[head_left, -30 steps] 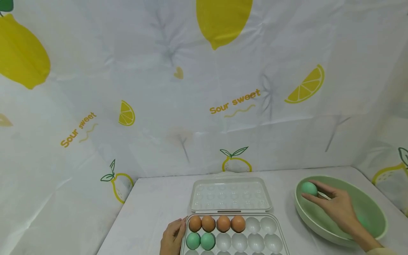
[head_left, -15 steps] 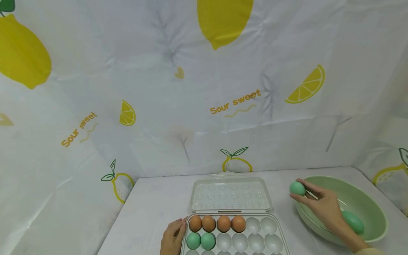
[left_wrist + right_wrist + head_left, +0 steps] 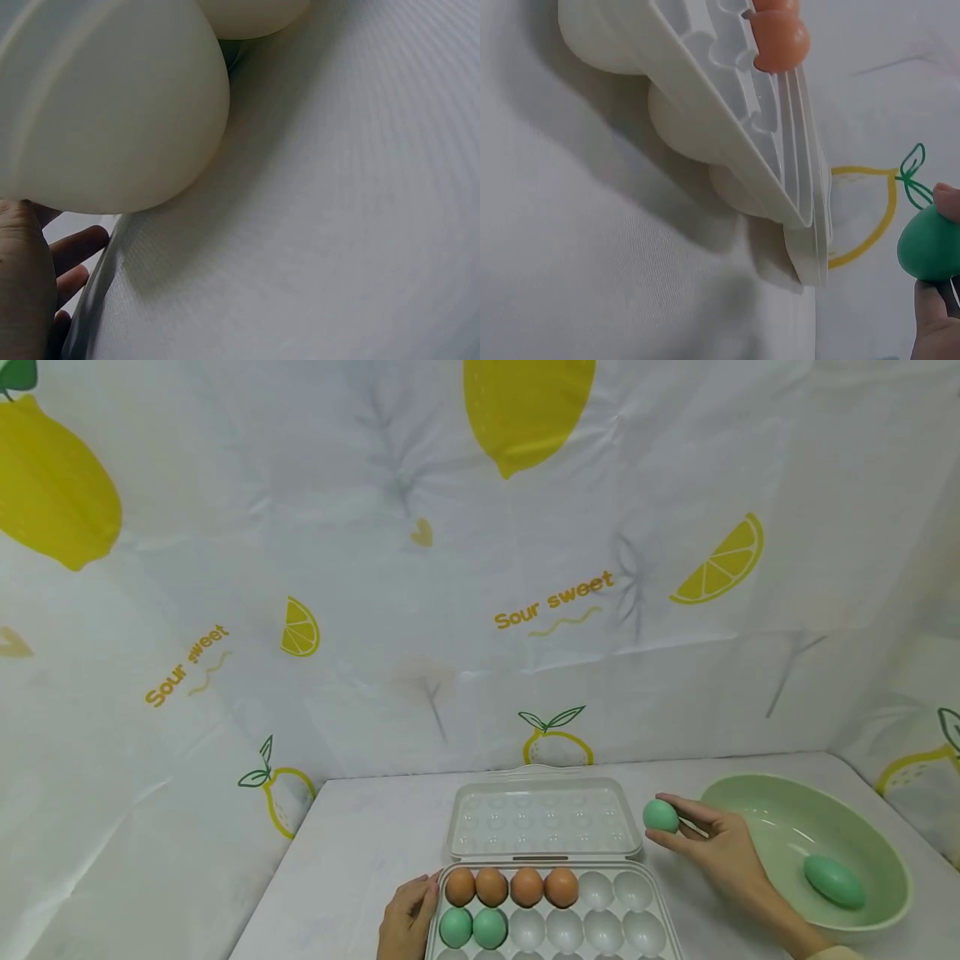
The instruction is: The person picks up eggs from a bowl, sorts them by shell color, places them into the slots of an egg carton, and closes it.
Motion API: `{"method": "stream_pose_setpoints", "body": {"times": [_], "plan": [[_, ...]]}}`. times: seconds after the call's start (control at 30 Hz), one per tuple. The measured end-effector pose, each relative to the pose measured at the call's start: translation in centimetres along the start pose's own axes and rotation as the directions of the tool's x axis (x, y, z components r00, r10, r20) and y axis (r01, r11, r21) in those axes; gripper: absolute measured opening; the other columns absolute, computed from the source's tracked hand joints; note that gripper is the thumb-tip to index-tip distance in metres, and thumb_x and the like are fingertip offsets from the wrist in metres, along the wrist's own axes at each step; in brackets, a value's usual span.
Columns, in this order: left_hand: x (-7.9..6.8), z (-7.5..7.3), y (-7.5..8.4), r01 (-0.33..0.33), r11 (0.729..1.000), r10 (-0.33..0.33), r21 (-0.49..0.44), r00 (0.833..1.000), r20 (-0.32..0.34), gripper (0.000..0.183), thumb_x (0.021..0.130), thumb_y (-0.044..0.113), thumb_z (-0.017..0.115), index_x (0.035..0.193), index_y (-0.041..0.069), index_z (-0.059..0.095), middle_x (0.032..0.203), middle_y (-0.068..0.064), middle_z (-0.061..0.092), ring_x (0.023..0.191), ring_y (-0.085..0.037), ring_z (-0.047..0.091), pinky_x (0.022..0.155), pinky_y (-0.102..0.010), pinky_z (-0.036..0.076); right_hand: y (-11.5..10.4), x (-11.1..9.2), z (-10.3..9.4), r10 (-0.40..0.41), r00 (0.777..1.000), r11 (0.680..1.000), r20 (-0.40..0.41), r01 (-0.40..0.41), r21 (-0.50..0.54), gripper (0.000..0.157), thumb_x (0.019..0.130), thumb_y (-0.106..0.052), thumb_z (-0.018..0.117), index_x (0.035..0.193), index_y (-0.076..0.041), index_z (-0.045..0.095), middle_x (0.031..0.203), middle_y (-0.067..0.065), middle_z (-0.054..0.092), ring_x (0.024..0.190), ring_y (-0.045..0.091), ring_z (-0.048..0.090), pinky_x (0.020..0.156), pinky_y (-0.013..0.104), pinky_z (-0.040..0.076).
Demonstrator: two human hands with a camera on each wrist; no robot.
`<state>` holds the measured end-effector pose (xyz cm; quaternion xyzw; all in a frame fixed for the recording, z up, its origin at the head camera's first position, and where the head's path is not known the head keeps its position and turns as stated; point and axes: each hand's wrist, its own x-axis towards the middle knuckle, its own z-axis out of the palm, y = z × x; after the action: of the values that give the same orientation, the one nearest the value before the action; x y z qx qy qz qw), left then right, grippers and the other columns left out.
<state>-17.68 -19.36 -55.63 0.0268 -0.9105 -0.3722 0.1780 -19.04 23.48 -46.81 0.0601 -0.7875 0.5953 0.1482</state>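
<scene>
Between thumb and fingertips, my right hand (image 3: 716, 843) pinches a green egg (image 3: 661, 817) in the air, between the bowl and the egg tray. The same green egg (image 3: 930, 244) shows at the right edge of the right wrist view. My left hand (image 3: 407, 914) rests against the left side of the white egg tray (image 3: 662, 893); in the left wrist view its fingers (image 3: 81, 247) touch the tray's edge. Several brown eggs (image 3: 527, 887) fill the left part of the back row. Two green eggs (image 3: 489, 928) sit at the left of the second row.
The tray's clear lid (image 3: 543, 818) lies folded back behind it. At the right stands a large light green bowl (image 3: 757, 802) with one green egg (image 3: 834, 881) inside. A lemon-print cloth (image 3: 420, 610) hangs behind the white table (image 3: 360, 827).
My right hand has carried the green egg leftward out of the bowl toward the tray, bringing the other green egg into full view. The left hand has stayed in place.
</scene>
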Motion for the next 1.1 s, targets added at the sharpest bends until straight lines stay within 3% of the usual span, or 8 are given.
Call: {"method": "stream_pose_setpoints", "body": {"times": [0.2, 0.43, 0.6, 0.8, 1.1], "plan": [[0.0, 0.0, 0.0, 0.003, 1.000, -0.003, -0.001, 1.000, 0.012, 0.024, 0.101, 0.040, 0.063, 0.114, 0.030, 0.080, 0.114, 0.006, 0.077, 0.115, -0.023, 0.069, 0.099, -0.046, 0.059, -0.3, -0.1, 2.0, -0.052, 0.998, 0.998, 0.019, 0.051, 0.039, 0.050, 0.080, -0.005, 0.086, 0.125, 0.008, 0.068, 0.115, -0.028, 0.069, 0.109, -0.019, 0.060, 0.090, 0.008, 0.055], [0.0, 0.0, 0.0, 0.002, 1.000, -0.002, 0.004, 1.000, 0.005, 0.022, 0.100, 0.038, 0.064, 0.113, 0.029, 0.080, 0.113, 0.006, 0.077, 0.114, -0.022, 0.069, 0.098, -0.045, 0.059, -0.6, -0.3, 3.8, -0.061, 0.997, 0.994, 0.036, 0.058, 0.089, 0.051, 0.078, 0.000, 0.085, 0.124, 0.012, 0.066, 0.112, -0.031, 0.066, 0.107, -0.016, 0.061, 0.089, 0.009, 0.056], [0.0, 0.0, 0.0, 0.012, 1.000, -0.012, 0.005, 1.000, 0.009, 0.024, 0.101, 0.039, 0.063, 0.113, 0.028, 0.080, 0.114, 0.004, 0.077, 0.115, -0.023, 0.069, 0.098, -0.046, 0.059, -1.0, -0.4, 4.9, -0.055, 0.997, 0.993, 0.049, 0.049, 0.110, 0.051, 0.079, -0.003, 0.086, 0.124, 0.009, 0.068, 0.113, -0.032, 0.065, 0.109, -0.017, 0.060, 0.090, 0.008, 0.055], [0.0, 0.0, 0.1, 0.022, 1.000, -0.022, 0.005, 1.000, 0.017, 0.025, 0.101, 0.040, 0.063, 0.113, 0.028, 0.080, 0.115, 0.004, 0.077, 0.116, -0.024, 0.069, 0.098, -0.046, 0.059, -1.3, -0.7, 6.2, -0.092, 0.993, 0.985, 0.070, 0.080, 0.156, 0.048, 0.077, 0.003, 0.085, 0.121, 0.011, 0.068, 0.112, -0.026, 0.070, 0.109, -0.014, 0.062, 0.090, 0.009, 0.056], [0.0, -0.1, 0.1, 0.001, 1.000, -0.001, -0.005, 1.000, 0.018, 0.024, 0.101, 0.041, 0.062, 0.115, 0.030, 0.079, 0.115, 0.006, 0.077, 0.116, -0.024, 0.069, 0.098, -0.047, 0.059, -1.8, -1.2, 7.6, -0.040, 0.994, 0.984, 0.102, 0.021, 0.174, 0.048, 0.075, -0.001, 0.087, 0.120, 0.006, 0.071, 0.113, -0.021, 0.071, 0.108, -0.012, 0.063, 0.090, 0.010, 0.056]]}}
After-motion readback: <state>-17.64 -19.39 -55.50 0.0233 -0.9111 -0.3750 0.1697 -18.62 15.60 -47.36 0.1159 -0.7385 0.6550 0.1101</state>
